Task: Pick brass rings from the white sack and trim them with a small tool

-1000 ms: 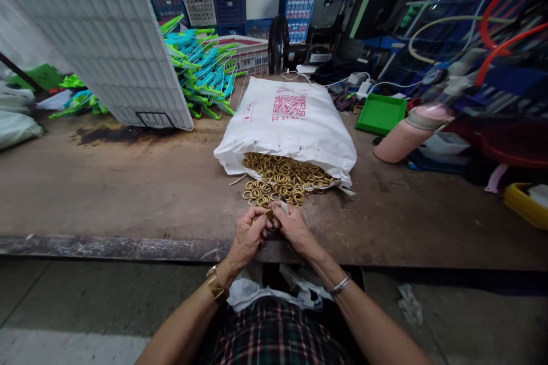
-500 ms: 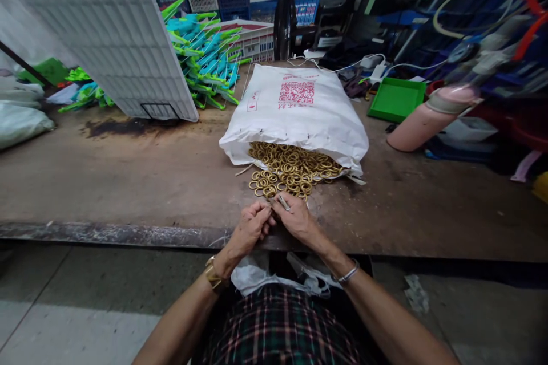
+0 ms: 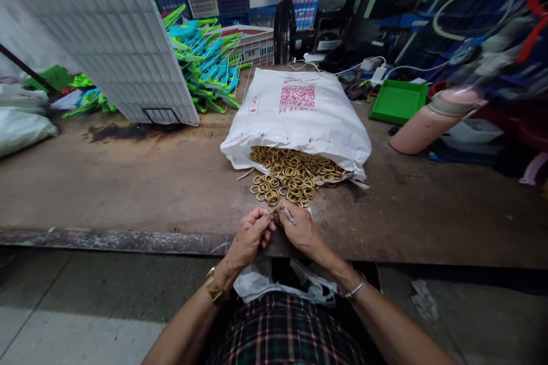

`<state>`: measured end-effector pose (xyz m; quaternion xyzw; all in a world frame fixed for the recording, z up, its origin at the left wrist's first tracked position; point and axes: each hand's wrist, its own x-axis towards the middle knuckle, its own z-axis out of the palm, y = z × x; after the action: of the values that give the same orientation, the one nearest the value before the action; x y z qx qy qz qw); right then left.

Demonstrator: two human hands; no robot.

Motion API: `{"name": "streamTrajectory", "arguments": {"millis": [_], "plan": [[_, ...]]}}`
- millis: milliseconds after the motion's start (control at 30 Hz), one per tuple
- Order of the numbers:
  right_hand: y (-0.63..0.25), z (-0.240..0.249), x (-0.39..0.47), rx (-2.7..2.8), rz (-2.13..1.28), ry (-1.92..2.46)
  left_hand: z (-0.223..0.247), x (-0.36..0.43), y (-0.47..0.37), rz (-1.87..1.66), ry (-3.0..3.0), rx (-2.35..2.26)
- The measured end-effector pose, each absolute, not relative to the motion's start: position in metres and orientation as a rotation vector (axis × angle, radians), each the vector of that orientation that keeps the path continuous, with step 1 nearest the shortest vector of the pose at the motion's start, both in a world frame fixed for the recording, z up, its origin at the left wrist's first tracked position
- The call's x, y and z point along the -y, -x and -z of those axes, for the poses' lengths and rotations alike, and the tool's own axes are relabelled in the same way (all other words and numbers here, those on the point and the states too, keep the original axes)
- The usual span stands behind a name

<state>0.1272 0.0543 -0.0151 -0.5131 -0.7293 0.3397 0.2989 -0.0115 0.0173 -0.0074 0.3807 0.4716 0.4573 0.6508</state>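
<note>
My left hand (image 3: pixel 252 232) is closed in a pinch at the table's front edge, with a small brass-coloured ring (image 3: pixel 273 214) at its fingertips. My right hand (image 3: pixel 301 229) meets it there, fingers curled. Out of its grip shows a slim silvery metal piece (image 3: pixel 287 214), too small to name for sure. Just beyond both hands lies a loose pile of brass-coloured rings (image 3: pixel 295 185), spilling from the open mouth of a white woven sack (image 3: pixel 295 120) with red print, which lies on its side. The fingertips partly hide what is between them.
A brown worktable (image 3: pixel 128 188) spans the view. A leaning pale ribbed panel (image 3: pixel 124 40) stands at left, beside a stack of green and blue plastic pieces (image 3: pixel 209 63). To the right are a green tray (image 3: pixel 398 101) and a pink bottle (image 3: pixel 422 125). A black fan (image 3: pixel 285 31) stands behind.
The view has shifted slightly, so everything sits a little lower. My hands stay together, and the brass-coloured ring at the fingertips now shows more clearly.
</note>
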Motion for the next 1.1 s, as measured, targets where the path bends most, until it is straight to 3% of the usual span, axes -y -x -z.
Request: {"name": "streamTrajectory", "arguments": {"millis": [267,633,1100], "plan": [[-0.126,0.020,-0.044,2.335,-0.540,1.556,0.007,-0.019,0.007,-1.082,-0.863,-1.120],[-0.119,0.007,-0.045,2.443,-0.514,1.694,0.004,-0.013,0.000,-1.123,-0.912,-1.328],[-0.112,0.005,-0.048,2.420,-0.433,1.816,-0.014,0.013,0.006,-1.033,-0.867,-1.235]]}}
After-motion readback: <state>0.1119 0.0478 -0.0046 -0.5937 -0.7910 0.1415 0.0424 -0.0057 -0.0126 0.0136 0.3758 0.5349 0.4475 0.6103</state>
